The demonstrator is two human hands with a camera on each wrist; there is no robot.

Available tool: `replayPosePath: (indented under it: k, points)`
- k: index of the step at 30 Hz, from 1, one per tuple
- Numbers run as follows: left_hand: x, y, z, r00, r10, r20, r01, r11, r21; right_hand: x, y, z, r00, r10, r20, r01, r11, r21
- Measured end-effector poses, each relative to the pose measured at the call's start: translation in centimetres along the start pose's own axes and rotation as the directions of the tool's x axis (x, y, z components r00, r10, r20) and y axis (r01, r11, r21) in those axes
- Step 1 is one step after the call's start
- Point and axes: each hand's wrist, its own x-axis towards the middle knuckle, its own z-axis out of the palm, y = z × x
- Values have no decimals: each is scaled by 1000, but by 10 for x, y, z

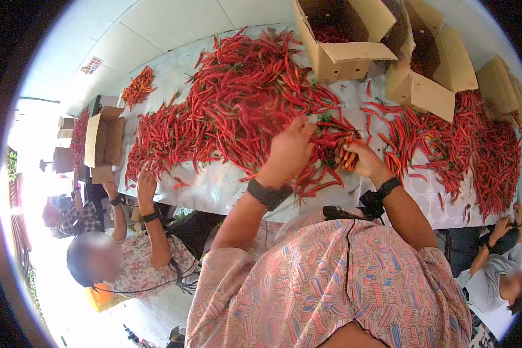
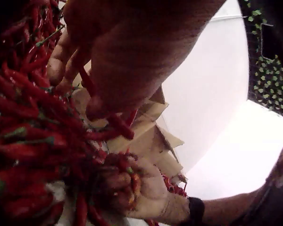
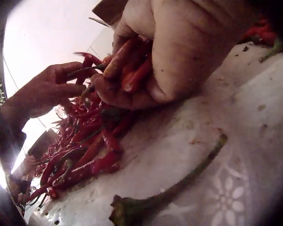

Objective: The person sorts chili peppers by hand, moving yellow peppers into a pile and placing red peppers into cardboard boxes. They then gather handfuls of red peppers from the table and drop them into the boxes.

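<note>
My right hand [image 1: 362,161] grips a small bunch of red and orange chili peppers [image 3: 127,66], their ends showing between fingers and palm in the right wrist view. Facing it, my left hand [image 1: 293,145] reaches over the edge of the big chili heap [image 1: 238,93]. In the left wrist view a red chili pepper [image 2: 87,80] lies between the thumb and fingers of that hand. Loose red chilies [image 3: 89,160] lie on the table beneath both hands. A green chili stem [image 3: 174,193] lies by itself on the white table cover [image 3: 254,108].
Open cardboard boxes [image 1: 354,53] stand at the back right, with another box [image 1: 105,136] at the left. A second chili heap [image 1: 458,145] spreads to the right. People work at the table's left [image 1: 148,249] and right [image 1: 496,272].
</note>
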Motion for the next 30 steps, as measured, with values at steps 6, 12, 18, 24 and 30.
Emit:
replayPosePath:
  k: [6, 12, 18, 24, 30]
  points:
    - [20, -59, -36, 992, -42, -118, 72, 964, 257, 3, 0, -4, 987, -29, 155, 31, 999, -14]
    - [0, -70, -21, 985, -143, -92, 170, 852, 494, -1, -2, 2, 993, -20, 116, 23, 999, -32]
    - [-40, -53, -12, 995, -83, -52, 97, 919, 382, -1, 1, -2, 995, -17, 97, 12, 998, 58]
    - [-75, -55, -23, 999, -20, -34, 30, 951, 309, -3, -1, 8, 993, -42, 113, 37, 998, 45]
    - [-86, -51, -38, 983, -179, 51, 149, 920, 363, -4, -5, 6, 992, -2, 124, 1, 1000, 8]
